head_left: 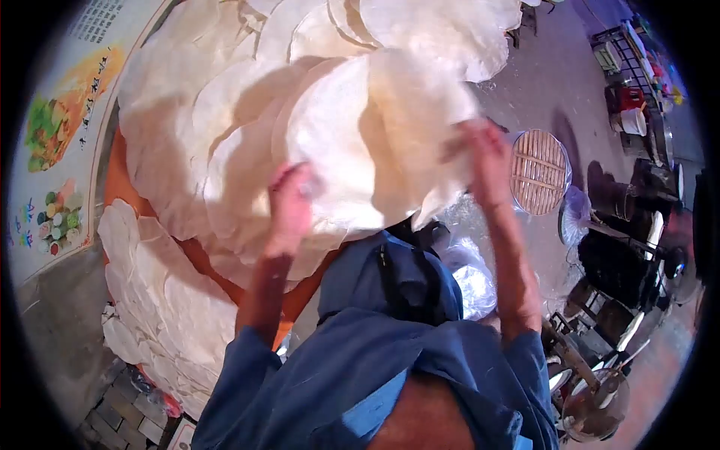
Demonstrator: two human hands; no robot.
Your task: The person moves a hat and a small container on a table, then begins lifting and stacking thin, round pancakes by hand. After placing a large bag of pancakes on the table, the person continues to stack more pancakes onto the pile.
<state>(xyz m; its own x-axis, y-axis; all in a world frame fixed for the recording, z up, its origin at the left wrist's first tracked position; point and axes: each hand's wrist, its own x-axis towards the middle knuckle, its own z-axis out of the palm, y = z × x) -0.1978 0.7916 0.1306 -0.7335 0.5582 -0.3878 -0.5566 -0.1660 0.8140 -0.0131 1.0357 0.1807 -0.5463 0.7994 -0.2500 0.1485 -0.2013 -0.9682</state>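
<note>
Many thin, pale round sheets [247, 82] lie overlapping on an orange surface [199, 259] in front of me. One large sheet [409, 142] is lifted and partly folded, blurred at its right side. My right hand [480, 154] is closed at that sheet's right edge, smeared by motion. Over the sheets at the left of it, my left hand [292, 196] has its fingers drawn together near the sheet's left part; whether it grips an edge is too blurred to tell.
More pale sheets [161, 300] lie at the lower left. A round woven bamboo lid [538, 172] stands at the right, beside clear plastic bags [469, 277]. Racks and buckets [632, 121] line the far right. A printed poster [64, 142] is at the left.
</note>
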